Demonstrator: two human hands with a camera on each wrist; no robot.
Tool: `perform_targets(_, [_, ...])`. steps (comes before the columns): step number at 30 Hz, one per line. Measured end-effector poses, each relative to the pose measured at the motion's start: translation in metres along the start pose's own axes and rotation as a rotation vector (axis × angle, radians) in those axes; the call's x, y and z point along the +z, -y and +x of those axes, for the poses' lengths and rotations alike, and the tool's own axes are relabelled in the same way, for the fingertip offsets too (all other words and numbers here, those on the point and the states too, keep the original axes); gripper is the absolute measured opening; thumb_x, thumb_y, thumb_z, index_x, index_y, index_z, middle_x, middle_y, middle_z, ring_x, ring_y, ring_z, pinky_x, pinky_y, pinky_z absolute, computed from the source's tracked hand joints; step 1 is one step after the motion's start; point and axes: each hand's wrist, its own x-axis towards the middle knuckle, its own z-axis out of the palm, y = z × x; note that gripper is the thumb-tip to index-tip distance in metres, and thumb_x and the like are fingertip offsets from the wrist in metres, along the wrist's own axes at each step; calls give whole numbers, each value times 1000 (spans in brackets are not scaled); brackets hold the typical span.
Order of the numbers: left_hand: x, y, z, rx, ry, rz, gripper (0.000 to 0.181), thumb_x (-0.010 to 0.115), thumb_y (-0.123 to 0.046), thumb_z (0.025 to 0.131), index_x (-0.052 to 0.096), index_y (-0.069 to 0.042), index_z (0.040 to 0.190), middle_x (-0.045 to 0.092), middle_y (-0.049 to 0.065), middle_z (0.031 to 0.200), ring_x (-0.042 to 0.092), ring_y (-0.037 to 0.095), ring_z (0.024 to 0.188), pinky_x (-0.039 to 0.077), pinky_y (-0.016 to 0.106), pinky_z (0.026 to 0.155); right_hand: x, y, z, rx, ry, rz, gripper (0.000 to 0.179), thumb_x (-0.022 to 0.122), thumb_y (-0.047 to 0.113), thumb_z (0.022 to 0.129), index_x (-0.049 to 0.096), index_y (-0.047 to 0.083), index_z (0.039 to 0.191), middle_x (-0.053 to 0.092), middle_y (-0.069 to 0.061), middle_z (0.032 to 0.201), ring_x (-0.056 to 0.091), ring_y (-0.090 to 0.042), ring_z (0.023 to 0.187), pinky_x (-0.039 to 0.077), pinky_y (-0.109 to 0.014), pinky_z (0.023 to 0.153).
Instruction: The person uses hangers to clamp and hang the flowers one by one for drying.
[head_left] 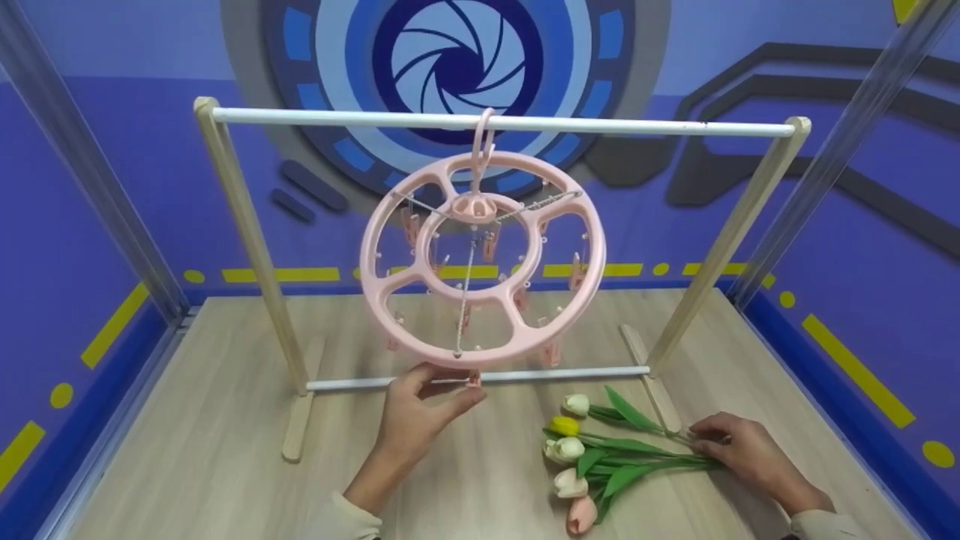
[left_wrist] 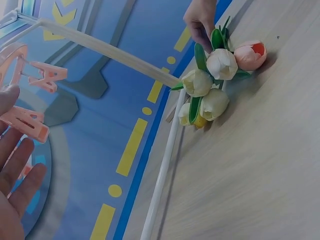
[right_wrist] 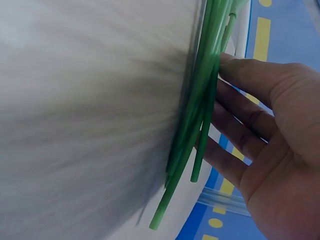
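A pink round clip hanger (head_left: 596,247) hangs by its hook from the white top bar (head_left: 337,118) of a wooden-sided rack. Beneath its near rim, my left hand (head_left: 416,416) pinches one of the pink clothes pegs (left_wrist: 25,124) between thumb and fingers, the other fingers spread out below. On the right, my right hand (head_left: 750,454) holds the stem end of an artificial tulip, its thumb and fingertips at the green stems (right_wrist: 200,105). The tulips lie on the table with heads pointing left: several white ones (head_left: 564,450), a yellow one (head_left: 565,426) and a pink one (head_left: 582,516).
The rack's wooden side posts (head_left: 251,240) stand on flat feet (head_left: 298,427), joined low down by a white bar (head_left: 349,383). More pink pegs (head_left: 577,271) dangle around the hanger. A blue patterned wall (head_left: 150,150) encloses the wooden table (head_left: 187,420).
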Motion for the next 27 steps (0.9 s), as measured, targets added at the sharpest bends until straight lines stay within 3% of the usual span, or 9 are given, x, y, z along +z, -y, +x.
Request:
perform_targets(8, [0, -3, -5, -38, 4, -11, 30, 89, -24, 89, 76, -16, 115, 77, -5, 106, 74, 18, 101, 61, 37, 95, 2, -1, -6, -23, 25, -43, 5, 83, 10, 91, 80, 10, 95, 72, 5, 92, 66, -9, 83, 57, -29, 70])
perform_targets(16, [-3, -6, -4, 4, -3, -42, 24, 81, -16, 97, 76, -9, 118, 77, 0, 109, 75, 20, 102, 61, 34, 92, -10, 18, -1, 0, -142, 51, 13, 78, -1, 93, 73, 9, 99, 71, 1, 92, 66, -8, 83, 59, -28, 76])
perform_targets(23, [-3, -6, -6, 0, -6, -66, 21, 78, -12, 99, 75, -5, 119, 77, 1, 110, 75, 21, 103, 61, 34, 94, -22, 47, 0, -150, -286, 112, 20, 77, -5, 94, 74, 13, 101, 73, 2, 94, 68, -6, 85, 55, -14, 77])
perform_targets(27, [-3, -6, -5, 2, -9, -80, 21, 77, -11, 100, 74, -2, 118, 76, 3, 109, 74, 23, 103, 61, 34, 93, -29, 68, 1, -243, -305, 115, 25, 79, -7, 91, 75, 15, 102, 73, 4, 96, 70, -6, 87, 54, -10, 80])
